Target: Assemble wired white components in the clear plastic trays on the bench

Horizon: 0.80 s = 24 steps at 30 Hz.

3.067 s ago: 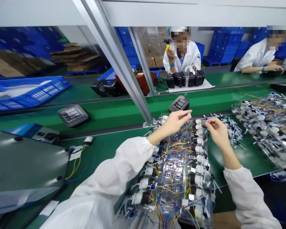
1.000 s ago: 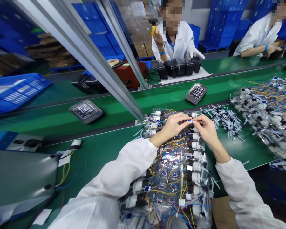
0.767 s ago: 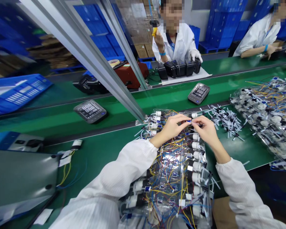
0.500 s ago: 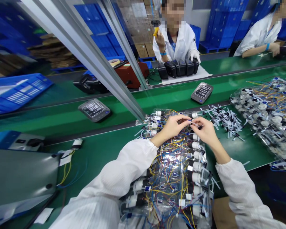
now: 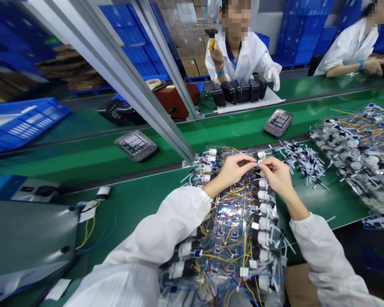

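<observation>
The left hand point(image 5: 238, 168) and right hand point(image 5: 277, 174) met above the far pumps, fingers of both clamped on a small part point(image 5: 257, 163). Near-right pumps point(image 5: 263, 238) seemed already tubed; farther right, tube connectors point(image 5: 304, 164) lay loose, apparently unused.

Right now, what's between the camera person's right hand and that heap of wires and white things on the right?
In the head view, a pile of small white tubes with black parts lies between the right hand and the heap.

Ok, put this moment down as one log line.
left hand: pinching small part; right hand: pinching at same spot; beneath: rows of wired cylinders; beside right hand: tube pile
</observation>
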### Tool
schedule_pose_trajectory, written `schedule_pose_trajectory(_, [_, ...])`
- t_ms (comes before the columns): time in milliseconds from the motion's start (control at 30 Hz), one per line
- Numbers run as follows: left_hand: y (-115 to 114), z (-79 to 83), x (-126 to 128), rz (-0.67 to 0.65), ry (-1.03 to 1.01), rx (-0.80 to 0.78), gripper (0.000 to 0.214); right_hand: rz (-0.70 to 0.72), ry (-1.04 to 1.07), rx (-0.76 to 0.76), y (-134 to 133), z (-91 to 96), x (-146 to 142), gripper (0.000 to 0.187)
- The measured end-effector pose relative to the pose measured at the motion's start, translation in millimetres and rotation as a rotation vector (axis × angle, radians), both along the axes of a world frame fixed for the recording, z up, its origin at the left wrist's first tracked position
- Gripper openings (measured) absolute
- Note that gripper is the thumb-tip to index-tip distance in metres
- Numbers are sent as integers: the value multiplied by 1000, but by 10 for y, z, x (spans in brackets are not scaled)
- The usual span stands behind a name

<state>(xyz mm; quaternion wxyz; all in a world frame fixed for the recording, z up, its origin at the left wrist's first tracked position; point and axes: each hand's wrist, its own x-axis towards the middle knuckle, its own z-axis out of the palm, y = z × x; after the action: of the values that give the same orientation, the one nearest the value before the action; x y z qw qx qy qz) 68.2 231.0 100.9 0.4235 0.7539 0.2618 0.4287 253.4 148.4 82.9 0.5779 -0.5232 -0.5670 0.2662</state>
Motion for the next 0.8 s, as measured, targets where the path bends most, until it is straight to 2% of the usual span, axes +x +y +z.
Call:
schedule_pose_trajectory(167, [-27,9,20,22,-8,34,12,0,-7,30,-10,-9,-20,19])
schedule_pose_trajectory(500, [-24,-13,12,-61,-28,124,16,49,-12,63,-25,-28,-6,18])
schedule_pose_trajectory(667, [-10,-6,-29,-84,-18,274,11,73,-67,85,-16,10,7,17])
schedule_pose_trajectory(800, [-12,10,-34,-73,-49,352,11,62,15,53,-7,25,15,17])
